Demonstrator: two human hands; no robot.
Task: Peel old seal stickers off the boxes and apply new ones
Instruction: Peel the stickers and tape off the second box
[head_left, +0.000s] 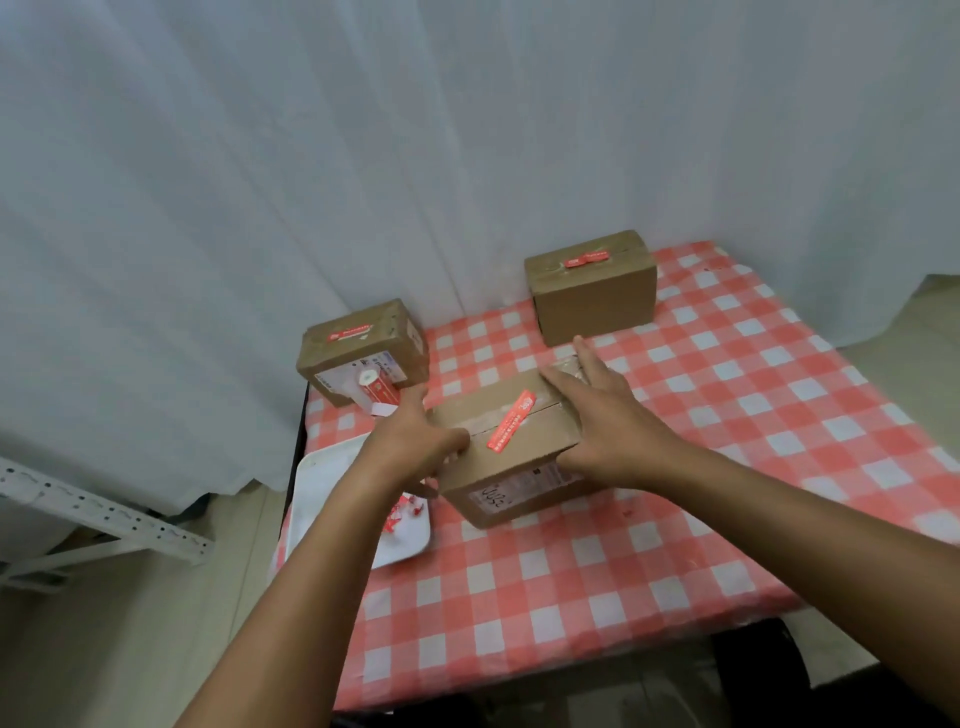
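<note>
Your left hand (415, 441) gripped the near box (511, 457) at its left end, thumb curled over the top edge, while your right hand (597, 421) lay on its right end with fingers straight. A red seal sticker (511, 422) ran slantwise across that box's top seam. Left of it sat a white tray (332, 483) holding red scraps (peeled bits, seemingly). Farther off, on the checked tablecloth (727, 415), stood the left box (363, 351) and the far box (592, 286), each bearing a red sticker on top.
</note>
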